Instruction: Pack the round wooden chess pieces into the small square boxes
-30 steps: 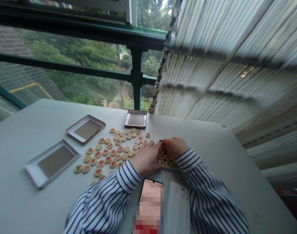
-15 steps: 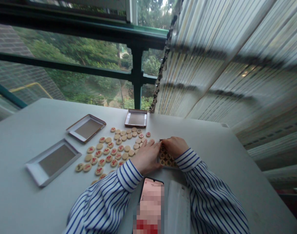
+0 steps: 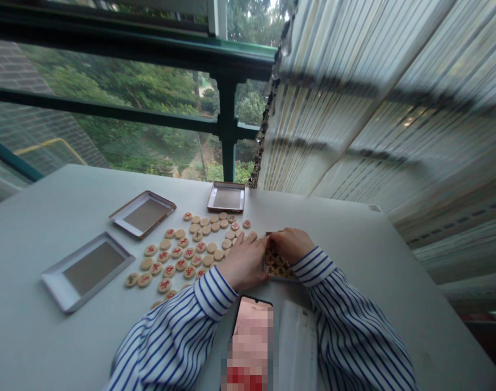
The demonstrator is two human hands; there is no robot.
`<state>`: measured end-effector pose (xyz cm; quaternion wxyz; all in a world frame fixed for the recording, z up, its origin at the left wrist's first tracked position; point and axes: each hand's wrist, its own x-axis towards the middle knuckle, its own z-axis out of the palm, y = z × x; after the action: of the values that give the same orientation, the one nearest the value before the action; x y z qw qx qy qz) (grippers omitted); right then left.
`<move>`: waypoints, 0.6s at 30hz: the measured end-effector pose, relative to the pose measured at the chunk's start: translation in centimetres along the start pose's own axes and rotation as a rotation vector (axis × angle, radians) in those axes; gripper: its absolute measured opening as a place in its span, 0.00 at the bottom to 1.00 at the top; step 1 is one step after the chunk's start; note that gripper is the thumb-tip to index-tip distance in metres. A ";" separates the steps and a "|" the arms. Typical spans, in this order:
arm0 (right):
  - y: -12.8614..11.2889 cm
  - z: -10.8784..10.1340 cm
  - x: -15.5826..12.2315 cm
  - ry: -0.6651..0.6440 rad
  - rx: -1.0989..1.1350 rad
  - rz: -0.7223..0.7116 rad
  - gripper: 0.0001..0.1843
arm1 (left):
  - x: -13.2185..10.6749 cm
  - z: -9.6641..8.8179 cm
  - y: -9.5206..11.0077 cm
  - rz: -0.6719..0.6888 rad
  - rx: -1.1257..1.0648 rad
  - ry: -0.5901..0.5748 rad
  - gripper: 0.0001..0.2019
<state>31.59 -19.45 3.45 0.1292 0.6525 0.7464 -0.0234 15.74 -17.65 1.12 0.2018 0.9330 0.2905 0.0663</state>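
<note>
Several round wooden game pieces [image 3: 186, 251] with red marks lie spread on the white table [image 3: 48, 336]. A small tray of pieces with dark marks [image 3: 279, 266] sits between my hands. My left hand [image 3: 245, 262] lies flat, fingers stretched out against the tray's left side. My right hand [image 3: 287, 243] is curled over the tray's far end, its fingertips pinched down on the pieces; what they hold is hidden. Both arms wear blue-striped sleeves.
Three shallow box halves lie on the table: one white [image 3: 86, 270] at the left, one brown-edged [image 3: 144, 213] behind it, one [image 3: 227, 196] by the window. A phone [image 3: 251, 336] and a white object [image 3: 297, 342] lie near me. Striped blinds [image 3: 386, 119] hang on the right.
Both hands stay on the tray; only the view has shifted very slightly.
</note>
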 end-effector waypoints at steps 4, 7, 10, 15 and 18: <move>0.1 0.1 0.1 -0.016 -0.003 -0.020 0.15 | 0.0 -0.1 0.1 0.007 0.025 -0.014 0.36; 0.1 0.2 0.1 -0.016 -0.006 -0.022 0.15 | -0.1 -0.3 0.2 0.004 0.036 -0.004 0.35; 0.1 0.3 0.1 -0.008 -0.001 -0.012 0.16 | -0.1 -0.3 0.2 0.001 0.040 -0.013 0.35; 0.0 0.2 0.1 -0.040 0.005 -0.001 0.17 | -0.1 -0.2 0.2 -0.003 0.050 -0.037 0.37; 0.1 0.2 0.1 -0.028 0.010 -0.009 0.16 | -0.1 -0.1 0.1 0.001 0.052 -0.035 0.37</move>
<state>31.69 -19.40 3.21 0.1365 0.6494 0.7472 -0.0368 15.71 -17.72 1.28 0.1825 0.9391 0.2881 0.0425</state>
